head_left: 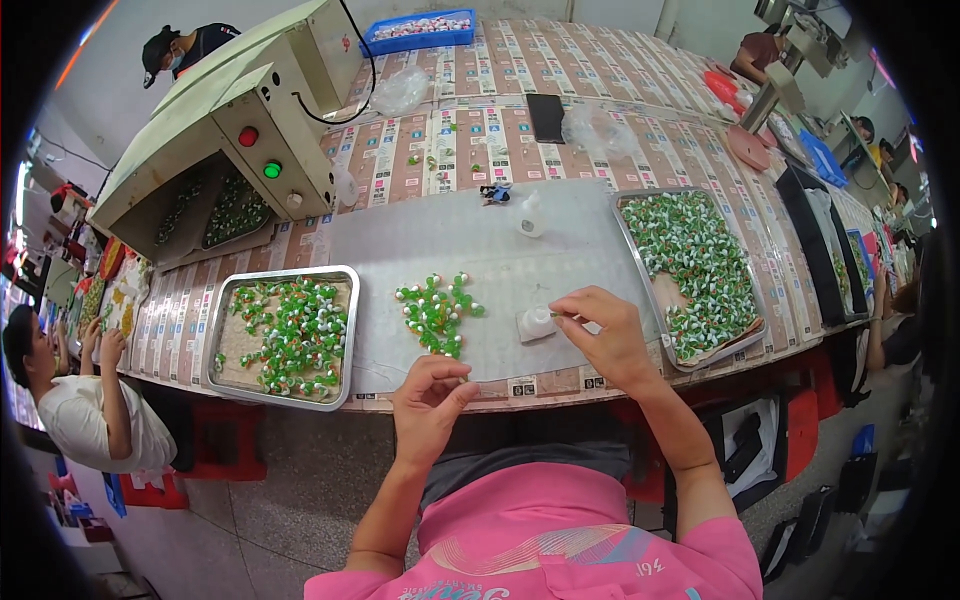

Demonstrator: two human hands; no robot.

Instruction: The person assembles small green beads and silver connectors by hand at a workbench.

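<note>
My left hand (428,405) is at the table's front edge, thumb and forefinger pinched together; whatever small piece is between them is too small to name. My right hand (608,338) is also closed in a pinch, its fingertips beside a small white pot (538,322). Something tiny and greenish shows at those fingertips, too small to make out. Just beyond my left hand lies a loose pile of small green pieces with white and orange parts (438,312), on a pale sheet (380,250). A small white squeeze bottle (531,215) stands farther back.
Metal trays of similar green pieces flank the sheet: the left tray (352,330) and the right tray (757,290). A beige machine (235,130) with red and green buttons stands at the back left. A black phone-like slab (546,118) lies beyond. Other people sit around.
</note>
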